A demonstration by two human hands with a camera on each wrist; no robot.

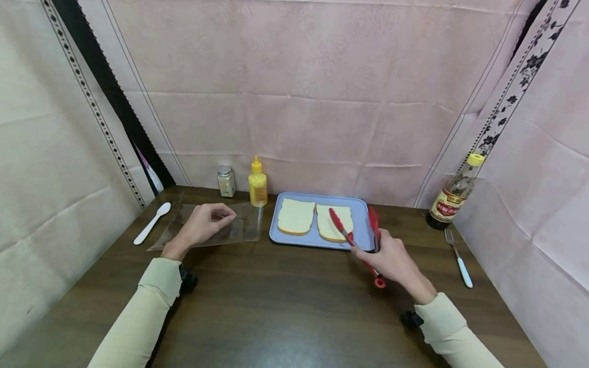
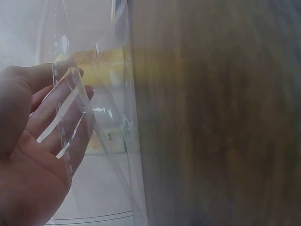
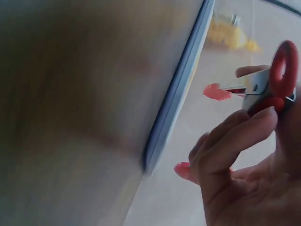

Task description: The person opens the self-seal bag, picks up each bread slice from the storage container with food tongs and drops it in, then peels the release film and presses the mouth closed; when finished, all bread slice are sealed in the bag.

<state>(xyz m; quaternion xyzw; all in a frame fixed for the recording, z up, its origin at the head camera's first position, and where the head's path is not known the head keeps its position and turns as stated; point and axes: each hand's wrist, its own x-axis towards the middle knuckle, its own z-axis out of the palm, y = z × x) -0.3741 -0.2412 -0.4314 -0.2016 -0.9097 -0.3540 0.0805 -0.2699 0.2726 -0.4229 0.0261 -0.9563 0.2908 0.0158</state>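
Observation:
My left hand (image 1: pixel 207 225) pinches a clear plastic bag (image 1: pixel 250 225) between thumb and fingertips. The left wrist view shows the bag's transparent film (image 2: pixel 110 103) hanging past the fingers. In my right hand (image 1: pixel 393 258) are red-tipped tongs (image 1: pixel 338 222), gripped by the arms with the two tips spread apart. One tip overlaps the right-hand bread slice (image 1: pixel 325 225); the other is beyond the tray's right edge. A second bread slice (image 1: pixel 296 217) lies beside it on the blue tray (image 1: pixel 303 245). The tongs' red ring end (image 3: pixel 284 70) shows in the right wrist view.
Behind the bag stand a small shaker jar (image 1: pixel 226 182) and a yellow squeeze bottle (image 1: pixel 258 185). A white spoon (image 1: pixel 152 223) lies at the left. On the right are a sauce bottle (image 1: pixel 453 197) and a fork (image 1: pixel 459 260). Cloth curtains (image 1: pixel 299 117) border the wooden table (image 1: pixel 285 301).

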